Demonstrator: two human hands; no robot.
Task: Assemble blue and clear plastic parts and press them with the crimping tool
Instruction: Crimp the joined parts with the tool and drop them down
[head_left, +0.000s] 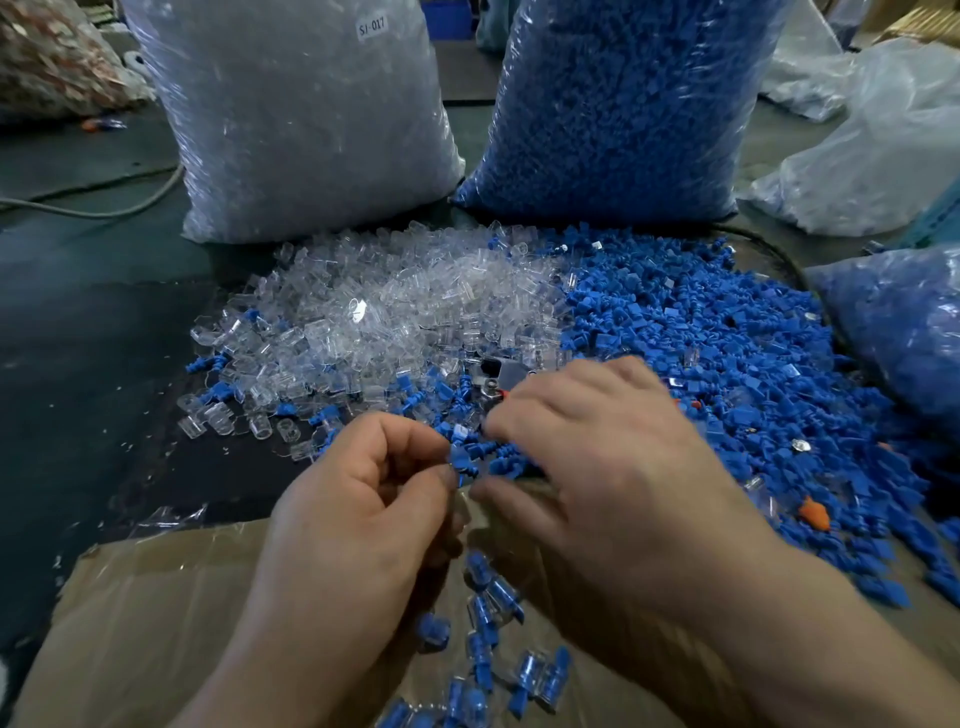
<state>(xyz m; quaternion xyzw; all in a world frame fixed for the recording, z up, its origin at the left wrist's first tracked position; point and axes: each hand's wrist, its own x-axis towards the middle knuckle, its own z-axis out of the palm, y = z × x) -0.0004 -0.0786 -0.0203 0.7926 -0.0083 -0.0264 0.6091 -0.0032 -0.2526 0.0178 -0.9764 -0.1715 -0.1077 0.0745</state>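
Head view. Left hand (363, 499) is curled, thumb and forefinger pinching a small blue ribbed plastic part (460, 460) at frame centre. Right hand (613, 467) is at 3 o'clock of it, fingers bent, tips meeting the same part; cannot tell whether it grips anything. Grey metal crimping tool (498, 379) lies at 12 o'clock of the hands, half buried, untouched.

Progress, my reading: a scatter of assembled blue-in-clear pieces (488, 623) sits in the brown cardboard box (156, 597) at 6 o'clock. This part is not yet joined or pressed.

Much is left: heap of loose clear plastic caps (395, 312) at 11 o'clock, heap of loose blue plastic plugs (701, 338) at 2 o'clock.

Dark worn bench top (78, 338) carries everything. At 12 o'clock stand two full transparent sacks, one of clear parts (291, 114), one of blue parts (623, 104). Grey cable (104, 202) runs at 10 o'clock.
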